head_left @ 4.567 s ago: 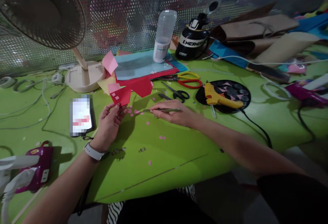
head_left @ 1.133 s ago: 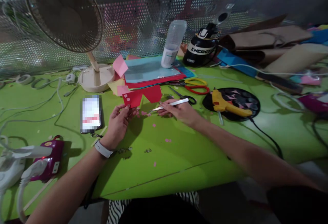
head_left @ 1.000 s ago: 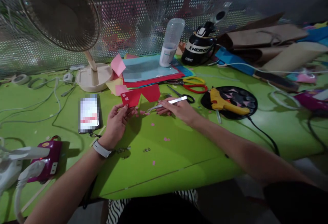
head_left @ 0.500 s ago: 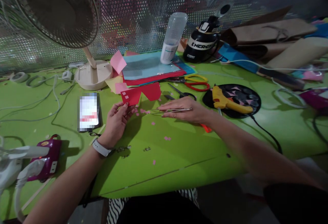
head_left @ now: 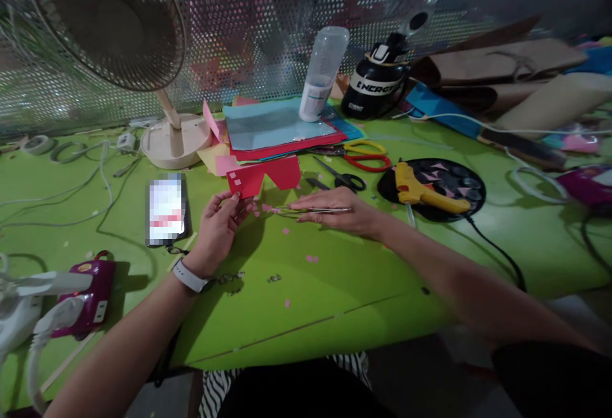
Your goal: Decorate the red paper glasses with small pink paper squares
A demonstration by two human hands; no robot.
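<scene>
Between thumb and fingers, my left hand (head_left: 220, 230) pinches the lower left of a red paper cut-out (head_left: 284, 172) with a notch in its lower edge. Small pink squares (head_left: 234, 179) sit on its left part. My right hand (head_left: 335, 209) is closed on a pair of metal tweezers (head_left: 315, 210), their tips pointing left. Those tips are down by a cluster of small pink paper pieces (head_left: 268, 208) on the table, just right of my left fingers. Whether they grip a piece is too small to tell. More pink bits (head_left: 312, 258) lie scattered nearer me.
Dark-handled scissors (head_left: 349, 180) lie just behind my right hand, with red-and-yellow-handled scissors (head_left: 368, 153) beyond. A yellow glue gun (head_left: 425, 192) rests on a black tray (head_left: 478, 182) at right. A phone (head_left: 165, 211), fan (head_left: 176, 141) and purple power strip (head_left: 98, 290) stand left.
My right hand has shifted slightly left with the tweezers, bringing the tips closer to the pink pieces. The left hand and red paper stay nearly still. A pink sheet behind has flapped upright.
</scene>
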